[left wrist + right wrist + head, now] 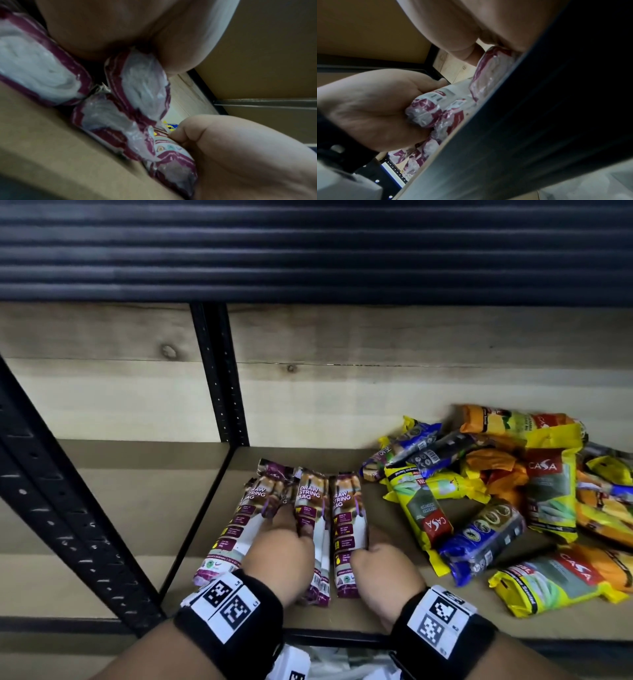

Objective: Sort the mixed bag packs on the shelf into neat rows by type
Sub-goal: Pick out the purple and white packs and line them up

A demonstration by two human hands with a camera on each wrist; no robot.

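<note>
Gripping glossy purple packs (pixel 347 529)

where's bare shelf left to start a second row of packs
Bare board lies behind the purple drawstring packs, up to the wooden back wall, and in a narrow strip between them and the mixed pile. The front edge below the pile is partly free. The right side is crowded. Left hand and right hand hold the purple packs.

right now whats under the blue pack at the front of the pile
The blue pack overlaps a yellow Casa pack, whose covered edge is hidden. Whether anything else lies beneath it cannot be seen.
</note>
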